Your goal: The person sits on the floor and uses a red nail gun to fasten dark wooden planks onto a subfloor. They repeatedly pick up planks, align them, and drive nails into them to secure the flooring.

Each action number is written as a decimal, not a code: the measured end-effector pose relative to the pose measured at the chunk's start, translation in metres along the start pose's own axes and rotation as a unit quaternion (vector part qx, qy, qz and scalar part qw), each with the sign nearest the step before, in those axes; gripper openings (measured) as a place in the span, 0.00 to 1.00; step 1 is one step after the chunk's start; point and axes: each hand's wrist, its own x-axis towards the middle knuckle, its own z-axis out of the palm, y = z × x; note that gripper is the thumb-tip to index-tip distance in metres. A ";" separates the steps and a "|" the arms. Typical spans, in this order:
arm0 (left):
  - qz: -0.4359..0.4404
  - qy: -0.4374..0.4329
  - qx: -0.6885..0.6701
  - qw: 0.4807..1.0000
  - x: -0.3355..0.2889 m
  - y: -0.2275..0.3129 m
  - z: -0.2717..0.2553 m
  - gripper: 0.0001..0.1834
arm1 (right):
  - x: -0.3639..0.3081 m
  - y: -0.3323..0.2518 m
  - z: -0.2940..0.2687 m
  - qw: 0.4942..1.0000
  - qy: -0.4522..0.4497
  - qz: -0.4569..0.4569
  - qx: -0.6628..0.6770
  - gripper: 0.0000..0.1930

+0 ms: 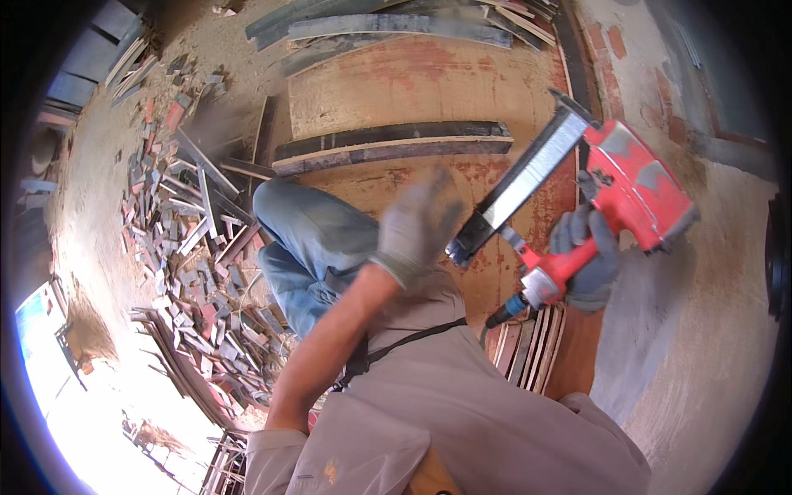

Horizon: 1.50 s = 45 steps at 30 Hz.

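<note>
My right hand [587,272], in a dark grey glove, is closed round the handle of a red pneumatic nail gun [639,177]. Its long silver magazine [532,177] slants down toward the middle, and a blue hose fitting [513,307] ends the handle. My left hand [417,223], in a light grey glove, hovers before my body, close to the lower end of the magazine but apart from it. Its fingers are stretched out and blurred by motion, with nothing seen in them. Beyond it, two dark-edged wood strips [392,147] lie on a stained wooden board [363,87].
Scrap wood offcuts [194,285] are heaped on the floor to the left. More long strips [396,26] lie at the board's far end. A stack of thin strips [532,351] stands by my right side. A worn plaster wall [709,272] rises on the right.
</note>
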 end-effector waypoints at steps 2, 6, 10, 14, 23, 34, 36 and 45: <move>-0.026 0.130 0.154 0.979 0.025 -0.068 -0.031 0.30 | 0.003 -0.024 -0.005 0.999 0.010 0.051 -0.001 0.07; -0.319 0.174 0.353 0.862 0.053 -0.211 -0.109 0.33 | 0.008 -0.017 -0.010 0.984 0.070 0.151 -0.058 0.09; -0.428 0.121 0.060 0.894 0.047 -0.274 -0.130 0.26 | -0.010 0.013 -0.012 0.979 0.102 0.156 -0.087 0.08; -0.364 0.143 -0.265 0.881 0.046 -0.211 -0.100 0.17 | -0.024 0.017 0.010 0.957 0.167 0.134 -0.195 0.07; -0.462 0.062 -0.486 0.740 0.031 -0.121 -0.019 0.17 | -0.026 0.029 -0.007 0.915 0.128 0.209 -0.320 0.14; -0.528 0.088 -0.458 0.709 0.030 -0.142 0.004 0.17 | 0.012 0.041 -0.029 0.882 0.078 0.231 -0.403 0.15; -0.521 0.087 -0.459 0.715 0.029 -0.143 0.004 0.16 | 0.016 0.040 -0.030 0.873 0.066 0.231 -0.424 0.15; -0.528 0.095 -0.454 0.712 0.031 -0.136 0.002 0.16 | 0.022 0.037 -0.028 0.864 0.054 0.248 -0.435 0.15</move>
